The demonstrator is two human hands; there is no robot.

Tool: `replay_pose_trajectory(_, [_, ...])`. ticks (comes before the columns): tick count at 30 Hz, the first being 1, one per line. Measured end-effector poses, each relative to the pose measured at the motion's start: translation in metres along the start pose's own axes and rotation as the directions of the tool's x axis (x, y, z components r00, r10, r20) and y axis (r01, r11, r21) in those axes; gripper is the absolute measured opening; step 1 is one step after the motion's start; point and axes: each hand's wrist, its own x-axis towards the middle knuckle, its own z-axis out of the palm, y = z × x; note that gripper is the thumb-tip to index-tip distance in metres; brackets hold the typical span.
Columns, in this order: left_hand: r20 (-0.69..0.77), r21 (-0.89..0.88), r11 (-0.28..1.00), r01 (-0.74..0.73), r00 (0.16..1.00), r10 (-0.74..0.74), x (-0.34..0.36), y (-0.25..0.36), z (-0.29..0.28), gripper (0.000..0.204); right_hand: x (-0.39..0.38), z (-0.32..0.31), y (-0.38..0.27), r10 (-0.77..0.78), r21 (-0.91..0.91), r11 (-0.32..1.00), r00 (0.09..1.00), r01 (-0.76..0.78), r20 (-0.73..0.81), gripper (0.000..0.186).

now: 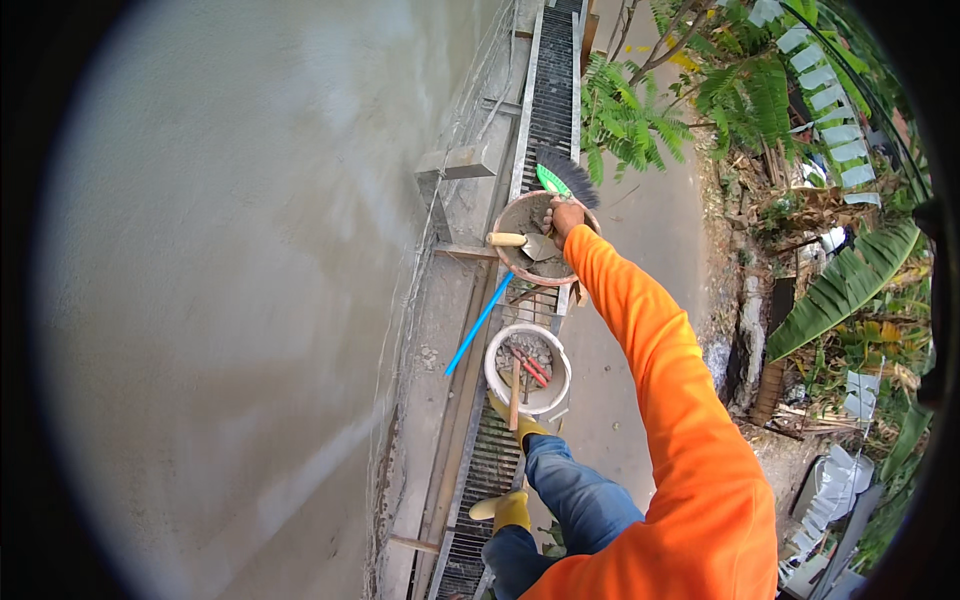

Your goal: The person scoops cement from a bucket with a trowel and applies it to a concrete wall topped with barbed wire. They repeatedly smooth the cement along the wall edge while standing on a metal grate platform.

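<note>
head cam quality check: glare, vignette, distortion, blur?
Head view: black fisheye vignette rings the frame; the walkway grating bows toward the rim; the plastered wall is hazy and washed out; soft daylight, no hard shadows; the right hand on the brown tub stays sharp.

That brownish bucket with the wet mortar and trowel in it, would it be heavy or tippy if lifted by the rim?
Probably heavy for its size: the brown bucket holds grey mortar. Lifted one-sided, where the right hand grips the rim, it would likely tilt. The trowel lying loose inside might slide. The rim, smeared with mortar, may feel gritty or slippery.
</note>
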Motion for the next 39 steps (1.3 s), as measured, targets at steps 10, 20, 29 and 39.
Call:
replay_pose_trajectory(10, [0.006, -0.053, 0.996, 0.073, 0.997, -0.073, -0.008, 0.048, 0.015, 0.032, 0.054, 0.058, 0.031, -0.124, -0.746, 0.526, 0.905, 0.408, 0.408, 0.030])
replay_pose_trajectory(20, [0.020, -0.111, 0.984, 0.140, 0.990, -0.138, -0.019, 0.024, 0.010, 0.035, 0.092, 0.094, 0.046, -0.041, -0.779, 0.115, 0.786, 0.617, 0.616, 0.038])
replay_pose_trajectory(29, [0.057, -0.140, 0.987, 0.082, 0.996, -0.074, -0.039, 0.013, 0.011, 0.037, 0.065, 0.049, 0.029, -0.051, -0.789, 0.029, 0.789, 0.614, 0.612, 0.052])
replay_pose_trajectory(39, [0.023, -0.169, 0.983, 0.076, 0.997, -0.073, -0.042, 0.012, 0.007, 0.040, -0.030, -0.148, 0.217, -0.314, -0.950, 0.311, 0.947, 0.039, -0.064, 0.056])
